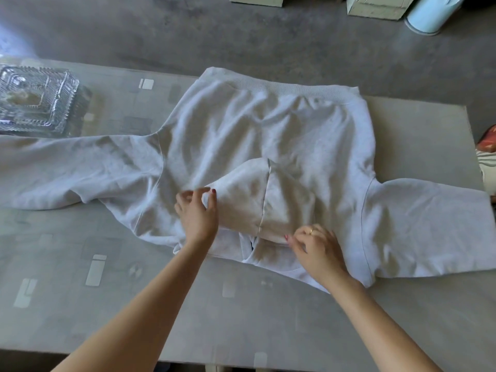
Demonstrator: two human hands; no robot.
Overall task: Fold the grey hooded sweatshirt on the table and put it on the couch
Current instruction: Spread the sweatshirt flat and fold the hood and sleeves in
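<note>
Pale grey cotton, the hooded sweatshirt (268, 135) lies spread flat on the grey patterned tabletop (161, 304), ribbed hem toward the far edge, both sleeves stretched out to the sides. Its hood (257, 202) is folded up over the body, the centre seam running down the middle. The left hand (197, 213) sits at the hood's left edge, thumb and fingers pinching a bit of the fabric there. The right hand (318, 251), a ring on one finger, rests at the hood's lower right edge with fingers curled; it seems to nip the cloth, though the fingertips are partly hidden. A clear ridged plastic container (35, 100) stands at the far left of the tabletop, apart from the left sleeve.
</note>
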